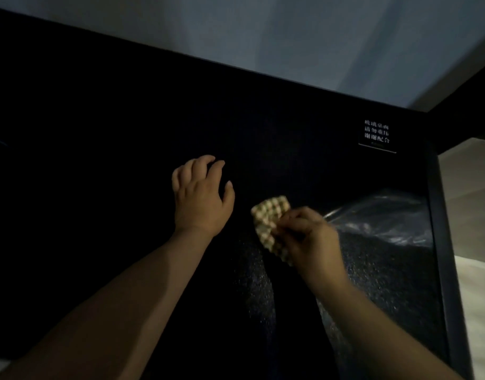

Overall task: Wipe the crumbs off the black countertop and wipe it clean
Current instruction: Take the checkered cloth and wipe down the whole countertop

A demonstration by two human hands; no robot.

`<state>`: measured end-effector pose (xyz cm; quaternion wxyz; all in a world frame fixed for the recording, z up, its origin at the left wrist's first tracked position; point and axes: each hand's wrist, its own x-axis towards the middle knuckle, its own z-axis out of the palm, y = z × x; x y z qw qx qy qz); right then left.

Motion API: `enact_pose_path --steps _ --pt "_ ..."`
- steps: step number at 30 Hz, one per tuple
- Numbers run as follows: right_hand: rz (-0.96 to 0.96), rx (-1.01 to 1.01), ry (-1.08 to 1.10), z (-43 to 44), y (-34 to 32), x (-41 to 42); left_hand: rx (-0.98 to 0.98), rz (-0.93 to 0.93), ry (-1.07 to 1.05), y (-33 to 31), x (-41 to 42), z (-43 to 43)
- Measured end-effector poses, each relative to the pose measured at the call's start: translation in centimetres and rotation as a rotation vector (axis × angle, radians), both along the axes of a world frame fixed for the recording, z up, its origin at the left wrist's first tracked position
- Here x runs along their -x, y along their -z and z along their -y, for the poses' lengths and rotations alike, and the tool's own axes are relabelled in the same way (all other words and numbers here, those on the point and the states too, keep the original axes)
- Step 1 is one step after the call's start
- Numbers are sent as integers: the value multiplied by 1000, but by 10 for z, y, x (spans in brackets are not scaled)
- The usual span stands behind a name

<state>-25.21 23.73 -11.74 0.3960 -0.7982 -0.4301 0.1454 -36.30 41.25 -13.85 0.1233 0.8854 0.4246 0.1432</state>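
Though dim, checked cloth (267,215) apparently in right hand (310,237), on black countertop (126,133).

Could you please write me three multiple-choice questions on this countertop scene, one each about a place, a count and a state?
1. Where on the black countertop is the white-lettered sign?
A. far right corner
B. near left edge
C. middle

2. How many hands hold the checked cloth?
A. none
B. one
C. two

3. How is the left hand?
A. clenched in a fist
B. open, fingers spread
C. gripping the cloth

Answers:
1 A, the sign sits by the back right corner.
2 B, only the right hand pinches the cloth.
3 B, its fingers are apart and hold nothing.
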Motion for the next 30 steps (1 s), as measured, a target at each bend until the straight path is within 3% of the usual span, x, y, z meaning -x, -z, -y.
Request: enact_pose_path --steps 5,14,19,21,26,30 --pt "1 -54 204 -9 10 -10 47 13 37 -6 3 -4" --pt "15 -36 147 55 12 60 123 37 294 -34 101 45" --pt "-71 15 91 62 -1 66 102 -76 293 -26 136 68" --pt "-38 -9 179 54 -4 56 100 -95 284 -18 143 70" --pt "36 29 295 58 8 77 72 -46 291 -6 150 68" --pt "62 53 205 93 6 116 61 -20 286 -5 151 69"
